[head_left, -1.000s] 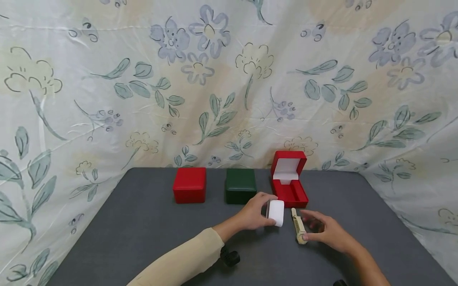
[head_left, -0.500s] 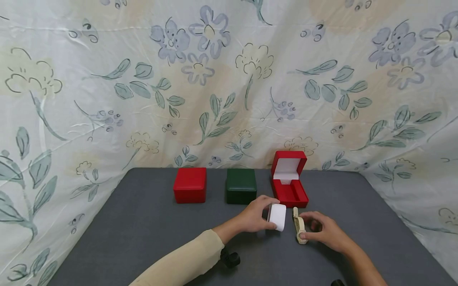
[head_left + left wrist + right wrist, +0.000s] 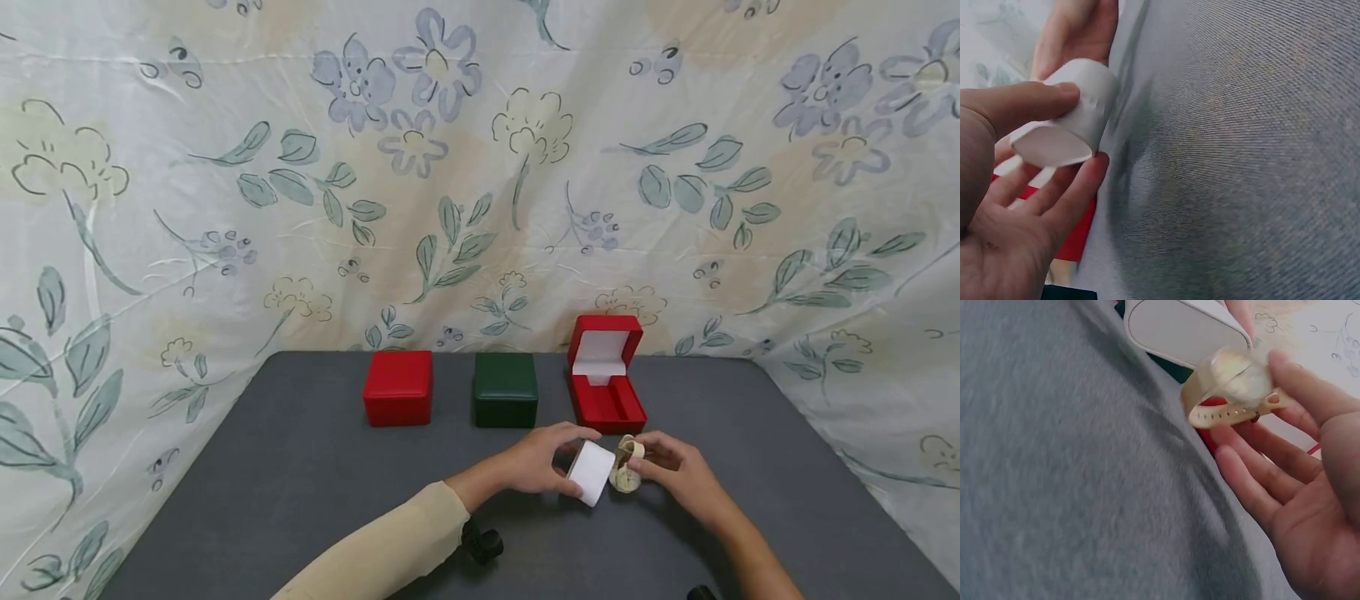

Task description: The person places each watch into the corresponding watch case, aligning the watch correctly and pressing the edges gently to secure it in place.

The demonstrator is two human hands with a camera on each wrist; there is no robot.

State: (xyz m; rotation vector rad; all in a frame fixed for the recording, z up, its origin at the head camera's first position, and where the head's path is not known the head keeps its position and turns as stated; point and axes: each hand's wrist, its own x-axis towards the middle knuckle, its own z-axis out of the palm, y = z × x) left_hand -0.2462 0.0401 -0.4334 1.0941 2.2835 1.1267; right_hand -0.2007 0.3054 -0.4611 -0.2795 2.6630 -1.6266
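Note:
My left hand (image 3: 542,460) holds a white watch cushion (image 3: 591,473) between thumb and fingers, just above the grey table. In the left wrist view the cushion (image 3: 1094,78) is a rounded block with a smooth, flat oval end. Close to its right side, my right hand (image 3: 681,473) pinches a cream wristwatch (image 3: 625,481) by its strap. In the right wrist view the watch (image 3: 1244,381) is slightly blurred, its dial up and its strap, with a row of holes, curved into a loop. Behind both hands stands an open red box (image 3: 600,402) with a white-lined lid.
A closed green box (image 3: 505,392) and a closed red box (image 3: 397,390) stand in a row left of the open one. The grey table (image 3: 337,483) ends at a floral curtain (image 3: 450,208). A black object (image 3: 483,543) shows by the left sleeve.
The cushion has moved right and toward me and is tilted more. The watch was lying stretched out on the table; my right hand has taken hold of it and its strap is now curved.

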